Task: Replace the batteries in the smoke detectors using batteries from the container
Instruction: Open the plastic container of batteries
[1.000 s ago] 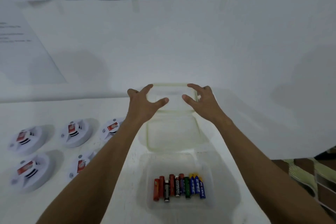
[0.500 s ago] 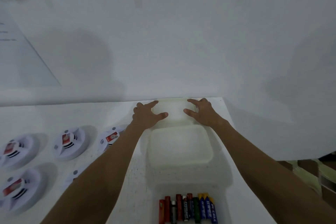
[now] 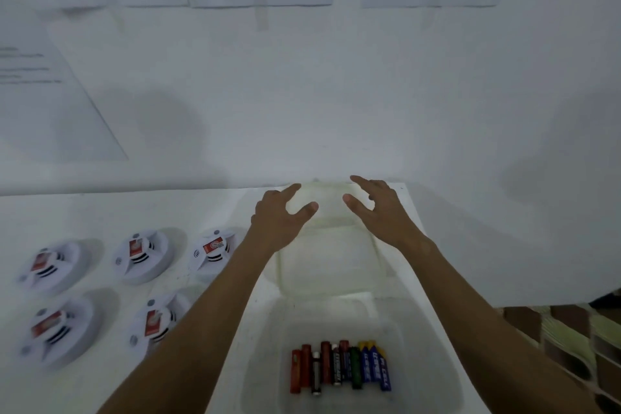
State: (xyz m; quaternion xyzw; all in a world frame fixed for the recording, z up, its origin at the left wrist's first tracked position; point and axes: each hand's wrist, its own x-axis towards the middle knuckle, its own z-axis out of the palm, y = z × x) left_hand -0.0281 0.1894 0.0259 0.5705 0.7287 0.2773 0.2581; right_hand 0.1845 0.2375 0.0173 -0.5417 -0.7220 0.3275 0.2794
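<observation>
Head view: lid (image 3: 327, 259) lies flat at centre frame, just above the open container (image 3: 420, 339), whose batteries (image 3: 339, 366) sit at bottom centre. Step looks like parking the lid: let go clean, keep it clear of the container mouth, then reach down for a cell. Left hand (image 3: 280, 222) and right hand (image 3: 379, 212) have fingers spread and relaxed over the lid's far edge, holding nothing; contact unclear. Five smoke detectors (image 3: 141, 255) lower left, untouched

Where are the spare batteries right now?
In the head view, the batteries lie in a row inside the clear container at bottom centre, between the person's forearms, right of the smoke detectors.
</observation>
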